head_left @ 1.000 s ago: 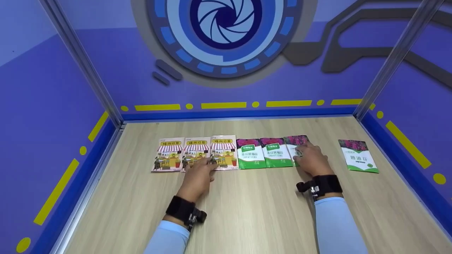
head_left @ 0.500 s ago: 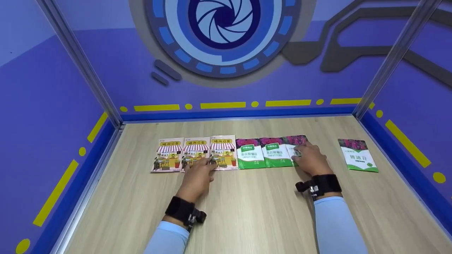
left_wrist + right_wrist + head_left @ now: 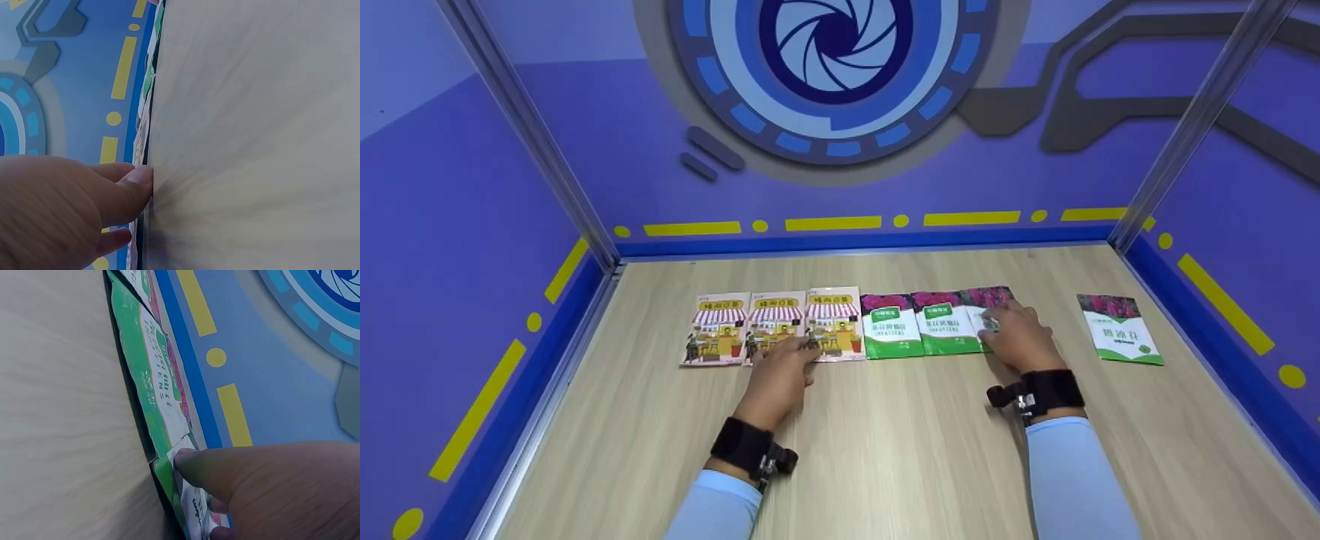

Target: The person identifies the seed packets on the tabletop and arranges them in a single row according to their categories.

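Observation:
A row of seed packets lies flat along the back of the table. At its left are three packets with a striped-awning shop picture: the left one, the middle one and the right one. My left hand rests its fingertips on the middle and right ones. To their right come two green-and-white impatiens packets, one beside the other. A third flower packet meets them, partly hidden under my right hand. In the right wrist view, the thumb presses on that packet.
Another flower packet lies apart at the right, slightly turned. The wooden table is bounded by a blue back wall and side walls. Black straps with small cameras circle both wrists.
The third flower packet has slid slightly left under my right hand, up against its neighbour. My left hand has stayed in place.

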Motion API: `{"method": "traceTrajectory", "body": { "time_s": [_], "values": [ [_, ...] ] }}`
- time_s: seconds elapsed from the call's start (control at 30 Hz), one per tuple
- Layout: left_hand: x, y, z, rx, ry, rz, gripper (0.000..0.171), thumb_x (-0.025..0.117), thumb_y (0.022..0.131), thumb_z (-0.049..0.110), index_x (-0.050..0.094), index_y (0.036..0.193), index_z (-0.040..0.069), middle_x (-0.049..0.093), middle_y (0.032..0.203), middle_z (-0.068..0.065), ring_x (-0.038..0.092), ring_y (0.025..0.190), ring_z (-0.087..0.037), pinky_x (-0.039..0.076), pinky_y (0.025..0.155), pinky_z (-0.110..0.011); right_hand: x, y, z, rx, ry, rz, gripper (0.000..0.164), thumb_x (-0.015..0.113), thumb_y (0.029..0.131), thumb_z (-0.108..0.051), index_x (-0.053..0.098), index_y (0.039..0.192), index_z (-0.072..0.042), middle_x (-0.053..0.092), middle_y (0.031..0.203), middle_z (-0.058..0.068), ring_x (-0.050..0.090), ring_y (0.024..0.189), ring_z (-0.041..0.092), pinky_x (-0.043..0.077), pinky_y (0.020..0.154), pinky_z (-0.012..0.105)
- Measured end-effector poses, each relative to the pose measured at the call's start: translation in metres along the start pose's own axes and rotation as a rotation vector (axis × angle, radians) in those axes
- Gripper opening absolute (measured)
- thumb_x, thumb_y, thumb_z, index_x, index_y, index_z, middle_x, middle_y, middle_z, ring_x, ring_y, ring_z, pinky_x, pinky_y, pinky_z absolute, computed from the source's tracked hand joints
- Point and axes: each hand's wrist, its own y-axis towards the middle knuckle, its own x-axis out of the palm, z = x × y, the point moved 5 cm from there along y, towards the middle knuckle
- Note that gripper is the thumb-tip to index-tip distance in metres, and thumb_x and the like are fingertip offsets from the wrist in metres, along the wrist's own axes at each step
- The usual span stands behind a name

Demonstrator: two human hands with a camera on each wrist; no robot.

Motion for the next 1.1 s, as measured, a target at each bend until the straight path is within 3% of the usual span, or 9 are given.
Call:
{"method": "traceTrajectory", "body": {
  "time_s": [0.17, 0.33, 0.47, 0.57, 0.7, 0.77, 0.9, 1.1],
  "values": [
    [0.000, 0.000, -0.001, -0.019, -0.018, -0.021, 0.050, 0.077, 0.096, 0.017, 0.067, 0.144, 0.028, 0.053, 0.161, -0.002, 0.043, 0.154, -0.031, 0.028, 0.122, -0.074, -0.006, -0.002, 0.001, 0.005, -0.011, 0.035, 0.049, 0.066, 0.104, -0.032, 0.062, 0.147, -0.011, 0.043, 0.160, 0.030, 0.040, 0.142, 0.056, 0.035, 0.102, 0.086],
    [0.000, 0.000, -0.001, -0.020, -0.017, -0.021, 0.051, 0.077, 0.096, 0.016, 0.067, 0.144, 0.028, 0.053, 0.160, -0.002, 0.043, 0.154, -0.030, 0.029, 0.121, -0.075, -0.018, -0.007, 0.018, 0.093, 0.001, 0.096, 0.057, 0.064, 0.104, -0.034, 0.055, 0.152, -0.006, 0.045, 0.155, 0.033, 0.039, 0.139, 0.059, 0.034, 0.101, 0.085],
    [0.000, 0.000, -0.001, -0.016, -0.018, -0.016, 0.051, 0.077, 0.096, 0.015, 0.067, 0.144, 0.028, 0.053, 0.160, -0.003, 0.044, 0.153, -0.030, 0.030, 0.121, -0.075, -0.031, -0.015, 0.042, 0.238, 0.006, 0.185, 0.064, 0.061, 0.103, -0.034, 0.047, 0.153, 0.004, 0.042, 0.149, 0.044, 0.038, 0.134, 0.066, 0.038, 0.101, 0.083],
    [0.000, 0.000, -0.001, -0.013, -0.023, -0.011, 0.051, 0.077, 0.096, 0.016, 0.067, 0.144, 0.029, 0.053, 0.160, -0.003, 0.045, 0.153, -0.031, 0.031, 0.120, -0.073, -0.039, -0.023, 0.063, 0.379, 0.009, 0.227, 0.073, 0.057, 0.104, -0.036, 0.037, 0.157, 0.008, 0.036, 0.151, 0.049, 0.034, 0.137, 0.069, 0.034, 0.108, 0.081],
    [0.000, 0.000, 0.000, -0.003, -0.024, -0.002, 0.050, 0.077, 0.096, 0.018, 0.068, 0.143, 0.028, 0.055, 0.158, -0.005, 0.047, 0.151, -0.032, 0.033, 0.120, -0.072, -0.043, -0.033, 0.085, 0.542, 0.028, 0.168, 0.078, 0.047, 0.106, -0.039, 0.023, 0.163, 0.009, 0.024, 0.159, 0.048, 0.024, 0.145, 0.068, 0.025, 0.114, 0.082],
    [0.000, 0.000, 0.000, -0.001, -0.027, 0.001, 0.049, 0.078, 0.095, 0.019, 0.068, 0.143, 0.028, 0.056, 0.158, -0.005, 0.047, 0.150, -0.032, 0.033, 0.120, -0.071, -0.042, -0.036, 0.094, 0.588, 0.043, 0.110, 0.076, 0.043, 0.106, -0.037, 0.022, 0.162, 0.011, 0.023, 0.158, 0.049, 0.024, 0.145, 0.067, 0.026, 0.112, 0.083],
    [0.000, 0.000, -0.001, -0.001, -0.023, 0.004, 0.050, 0.078, 0.095, 0.019, 0.068, 0.143, 0.028, 0.055, 0.158, -0.005, 0.046, 0.151, -0.032, 0.032, 0.120, -0.072, -0.041, -0.036, 0.099, 0.595, 0.054, 0.050, 0.068, 0.036, 0.106, -0.030, 0.029, 0.156, 0.015, 0.030, 0.152, 0.048, 0.030, 0.139, 0.066, 0.035, 0.104, 0.081],
    [0.001, -0.001, -0.001, 0.010, -0.005, 0.011, 0.048, 0.074, 0.098, 0.016, 0.067, 0.145, 0.027, 0.055, 0.158, -0.006, 0.048, 0.150, -0.032, 0.035, 0.119, -0.070, -0.036, -0.029, 0.087, 0.451, -0.008, 0.069, 0.047, 0.036, 0.102, -0.013, 0.055, 0.135, 0.015, 0.043, 0.140, 0.042, 0.038, 0.130, 0.064, 0.036, 0.095, 0.085]
  ]
}}
